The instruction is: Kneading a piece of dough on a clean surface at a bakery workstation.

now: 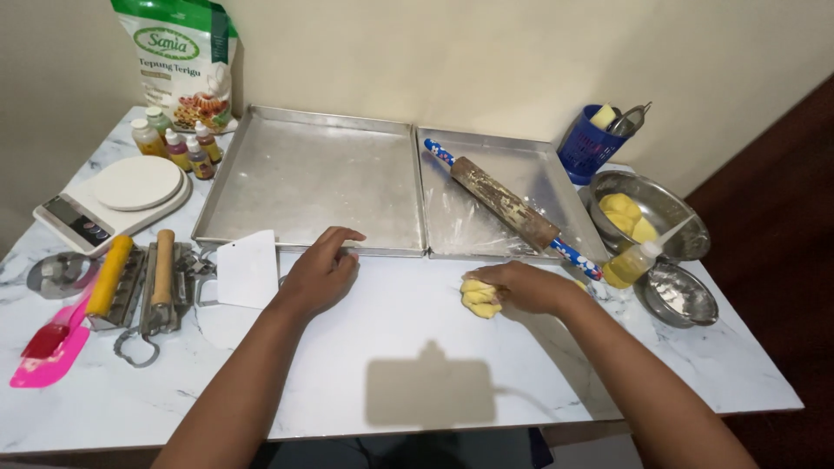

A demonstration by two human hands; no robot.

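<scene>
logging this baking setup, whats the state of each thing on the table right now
right hand: closed on yellow dough, pressing it on the table
left hand: empty, resting on table
left tray: empty
right tray: rolling pin lying in it
large steel bowl: holds yellow dough pieces
squeeze bottle: tipped over, capped
scale: nothing on it
flour bag: upright

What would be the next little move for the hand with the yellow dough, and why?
Probably press and roll the yellow dough against the marble table. The right hand grips it as a lumpy ball, while the left hand rests empty nearby.
</scene>
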